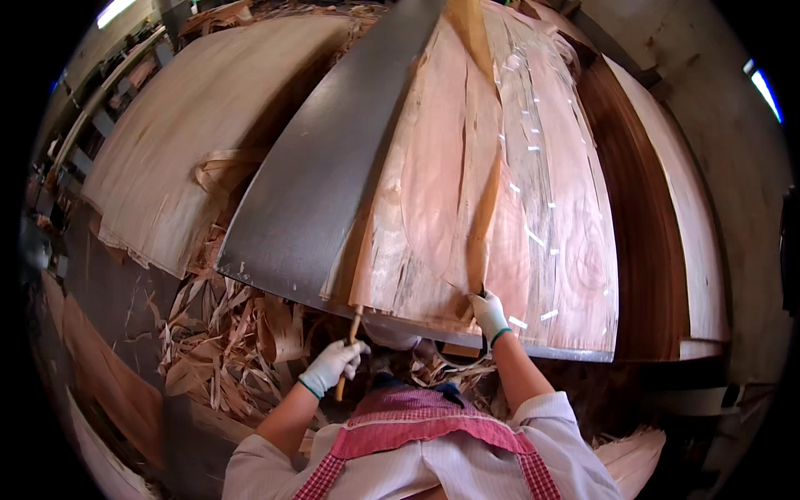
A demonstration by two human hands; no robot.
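My left hand, in a white glove, is closed around a thin wooden stick at the table's near edge. The stick's top end meets the lower left corner of a pinkish wood veneer sheet. My right hand, gloved too, is closed at the near end of a narrow brown veneer strip that runs up along the sheet. A small dark bit shows at its fingertips; I cannot make out what it is. To the right, the veneer pieces are joined with short white tape bits.
The veneer lies on a dark grey tabletop. A pale veneer stack stands at left, a reddish-brown stack at right. Wood scraps heap below the near edge. A dark ring-shaped thing is under the edge near my right hand.
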